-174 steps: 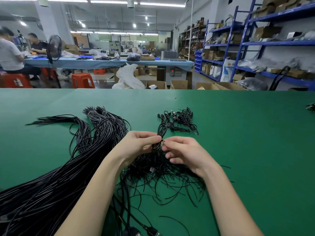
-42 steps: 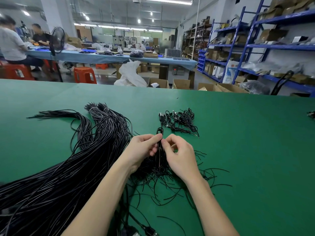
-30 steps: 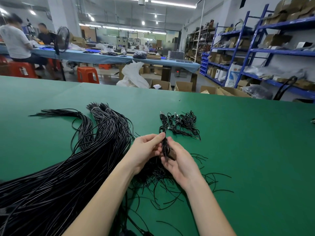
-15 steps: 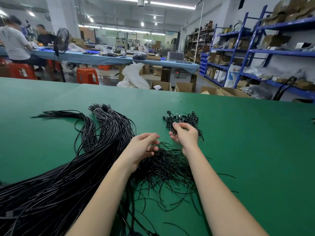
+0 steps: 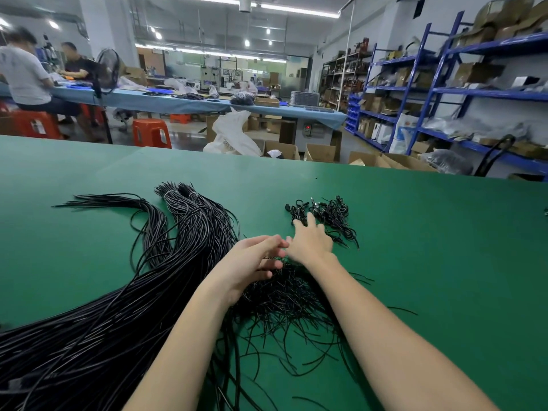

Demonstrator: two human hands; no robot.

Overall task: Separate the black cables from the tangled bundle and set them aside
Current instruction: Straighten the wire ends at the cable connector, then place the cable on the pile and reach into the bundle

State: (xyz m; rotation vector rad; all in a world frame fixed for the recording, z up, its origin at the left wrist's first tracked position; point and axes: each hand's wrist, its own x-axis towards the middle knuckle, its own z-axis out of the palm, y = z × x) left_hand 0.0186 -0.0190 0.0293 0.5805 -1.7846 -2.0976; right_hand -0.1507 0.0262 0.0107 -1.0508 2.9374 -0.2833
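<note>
Fingers [image 5: 310, 219] of our right hand [image 5: 310, 243] are spread, reaching onto the set-aside pile [image 5: 324, 212] toward the surface's [image 5: 430, 262] far edge, keeping freed cables apart. Our left hand [image 5: 252, 262], fingers loosely straight and holding nothing, rests on the tangled bundle [image 5: 284, 295] nearer us.

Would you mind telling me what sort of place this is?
Most likely a cable assembly workshop: heaps of black cables on a green table, blue shelves of boxes, and people at another bench.
</note>
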